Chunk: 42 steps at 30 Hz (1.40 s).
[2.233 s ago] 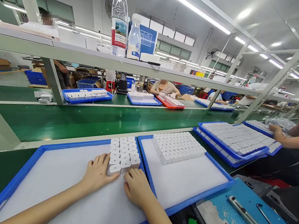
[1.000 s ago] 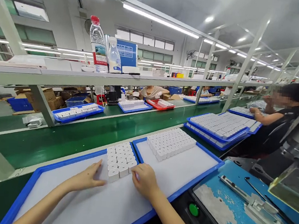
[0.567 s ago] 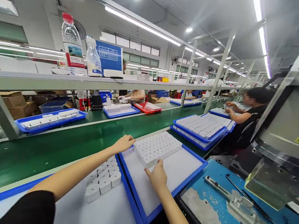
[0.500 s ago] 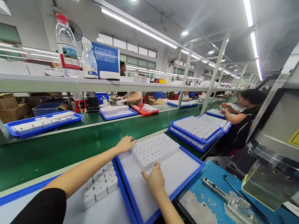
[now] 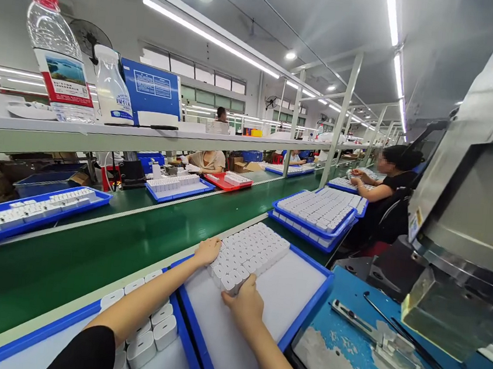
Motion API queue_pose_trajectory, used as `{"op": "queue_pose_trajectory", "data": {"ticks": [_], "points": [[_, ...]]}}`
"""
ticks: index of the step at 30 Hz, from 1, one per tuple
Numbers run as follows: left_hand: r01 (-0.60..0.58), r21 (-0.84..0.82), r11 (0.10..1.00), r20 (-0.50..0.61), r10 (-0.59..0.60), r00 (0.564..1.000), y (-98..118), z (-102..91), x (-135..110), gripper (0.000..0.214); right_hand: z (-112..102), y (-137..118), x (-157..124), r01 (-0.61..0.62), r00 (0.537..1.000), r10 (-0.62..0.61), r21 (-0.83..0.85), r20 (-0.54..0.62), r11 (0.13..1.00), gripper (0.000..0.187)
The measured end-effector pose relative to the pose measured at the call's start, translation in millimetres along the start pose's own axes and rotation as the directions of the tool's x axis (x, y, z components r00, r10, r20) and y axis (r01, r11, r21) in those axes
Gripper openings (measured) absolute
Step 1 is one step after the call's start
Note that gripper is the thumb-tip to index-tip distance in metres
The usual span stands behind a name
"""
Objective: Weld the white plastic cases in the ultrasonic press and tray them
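Observation:
A block of several small white plug housings (image 5: pixel 251 253) stands at the far left of a blue tray with a white liner (image 5: pixel 288 294). My left hand (image 5: pixel 207 249) reaches across and presses its fingers against the block's left end. My right hand (image 5: pixel 243 301) lies at the block's near corner, fingers curled against the nearest pieces. A smaller group of white housings (image 5: pixel 148 330) stands in a second blue tray (image 5: pixel 185 348) under my left forearm.
A green conveyor belt (image 5: pixel 90 244) runs past the trays. Stacked blue trays of housings (image 5: pixel 314 212) lie further along. A blue fixture plate (image 5: pixel 387 352) with a grey machine (image 5: pixel 468 208) is at right. A seated person (image 5: pixel 390 176) works beyond. Bottles (image 5: pixel 60 65) stand on the shelf.
Both hands left the small group in the left tray and moved to the larger block in the right tray. The view swung right and closer.

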<state>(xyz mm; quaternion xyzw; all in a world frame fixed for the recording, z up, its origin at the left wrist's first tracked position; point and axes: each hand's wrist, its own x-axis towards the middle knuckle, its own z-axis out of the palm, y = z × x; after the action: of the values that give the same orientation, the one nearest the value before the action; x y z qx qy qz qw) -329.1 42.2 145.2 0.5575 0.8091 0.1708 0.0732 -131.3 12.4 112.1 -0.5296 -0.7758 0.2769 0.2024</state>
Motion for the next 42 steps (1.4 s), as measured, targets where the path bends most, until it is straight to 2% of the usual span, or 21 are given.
{"op": "queue_pose_trajectory", "data": {"ticks": [3, 6, 13, 16, 21, 25, 34, 38, 42], "points": [[0.076, -0.029, 0.997, -0.011, -0.077, 0.997, -2, 5.3, 0, 0.033, -3, 3, -5, -0.013, 1.0, 0.013, 0.009, 0.017, 1.0, 0.065], [0.101, -0.056, 0.993, -0.003, -0.101, 0.995, -4, 9.0, -3, 0.032, -9, 8, -15, -0.009, 0.999, 0.009, 0.014, 0.044, 1.0, 0.064], [0.037, -0.081, 0.996, 0.022, -0.036, 0.999, -6, 12.7, -18, 0.036, -24, 8, -28, -0.016, 0.99, 0.031, -0.109, 0.138, 0.994, 0.072], [0.015, -0.068, 0.998, 0.0, -0.015, 1.0, -2, 14.3, -22, 0.041, -23, 6, -26, -0.023, 0.986, 0.037, -0.088, 0.162, 0.996, 0.079], [-0.006, -0.065, 0.998, -0.013, 0.005, 1.0, 0, 15.5, -25, 0.044, -16, 7, -26, 0.013, 0.992, -0.013, -0.001, 0.127, 1.0, 0.071], [0.004, -0.078, 0.997, -0.023, -0.006, 1.0, -3, 15.2, -23, 0.045, -14, 9, -26, 0.009, 0.993, -0.01, 0.005, 0.114, 1.0, 0.073], [0.017, -0.125, 0.992, 0.019, -0.015, 1.0, -9, 17.1, -18, 0.048, -16, 8, -25, 0.029, 0.987, -0.033, 0.026, 0.154, 0.999, 0.078], [0.015, -0.148, 0.989, 0.023, -0.011, 1.0, -13, 17.6, -16, 0.056, -18, 7, -27, 0.022, 0.984, -0.024, 0.017, 0.176, 1.0, 0.09], [0.029, -0.149, 0.988, 0.012, -0.028, 1.0, -12, 19.0, -13, 0.047, -16, 8, -27, 0.018, 0.981, -0.022, 0.019, 0.195, 1.0, 0.109]]}}
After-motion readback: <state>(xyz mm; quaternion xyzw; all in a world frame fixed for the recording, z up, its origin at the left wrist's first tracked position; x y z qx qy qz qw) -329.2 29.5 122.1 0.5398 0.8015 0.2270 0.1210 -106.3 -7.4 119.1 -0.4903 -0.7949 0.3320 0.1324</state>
